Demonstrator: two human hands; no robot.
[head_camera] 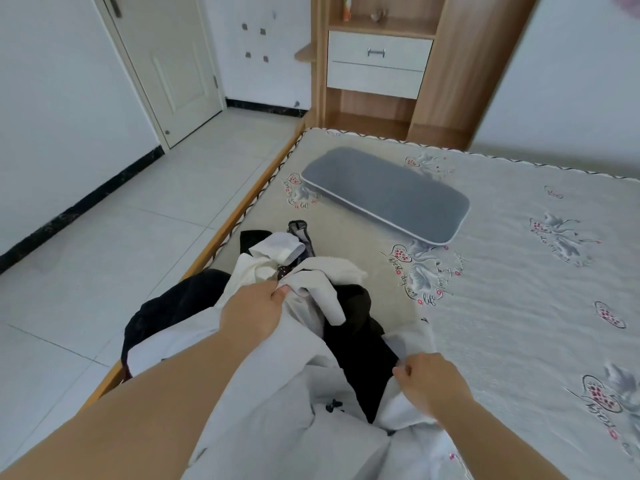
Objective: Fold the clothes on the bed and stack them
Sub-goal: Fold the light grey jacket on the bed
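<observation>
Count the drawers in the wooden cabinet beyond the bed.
2. The upper drawer has a metal handle; the lower drawer sits directly beneath it. Others may be out of view.

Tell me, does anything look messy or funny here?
Yes. The clothes lie in a jumbled heap by the bed's left edge, and a black garment hangs over the side. Nothing looks torn or spilled.

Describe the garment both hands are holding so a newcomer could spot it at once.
Start at the bed, then the heap of clothes at its near left edge. The pale grey garment lies nearest the camera, pinched by the left hand and right hand; a black garment lies beside it.
</observation>
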